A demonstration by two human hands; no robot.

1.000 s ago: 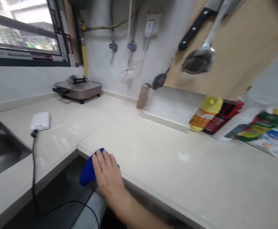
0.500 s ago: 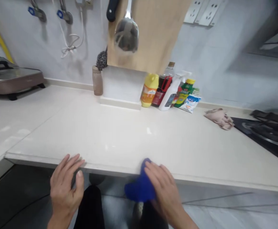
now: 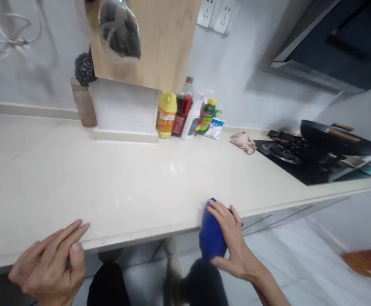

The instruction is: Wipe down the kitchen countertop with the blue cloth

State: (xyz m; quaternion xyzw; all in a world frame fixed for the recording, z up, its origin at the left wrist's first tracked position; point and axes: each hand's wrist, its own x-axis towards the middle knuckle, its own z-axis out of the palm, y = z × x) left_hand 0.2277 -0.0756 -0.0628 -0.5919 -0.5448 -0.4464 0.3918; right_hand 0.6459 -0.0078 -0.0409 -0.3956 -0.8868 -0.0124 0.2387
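A blue cloth (image 3: 211, 236) lies over the front edge of the white countertop (image 3: 134, 178), partly hanging down. My right hand (image 3: 231, 238) is wrapped round it, fingertips pressing it near the counter's edge. Over the counter's front edge at the left, my left hand (image 3: 53, 263) holds nothing, its fingers stretched out and the thumb apart from them.
Along the wall stand a tan bottle (image 3: 85, 104), a yellow bottle (image 3: 166, 114) and a white spray bottle (image 3: 191, 121). A pink cloth (image 3: 243, 142) lies beside the black stove (image 3: 300, 163), which bears a wok (image 3: 338, 138). A wooden board (image 3: 160, 42) hangs above.
The view has swung to the right, bringing the wok and range hood into sight. My right hand has moved right along the counter's edge with the blue cloth. My left hand stays empty.
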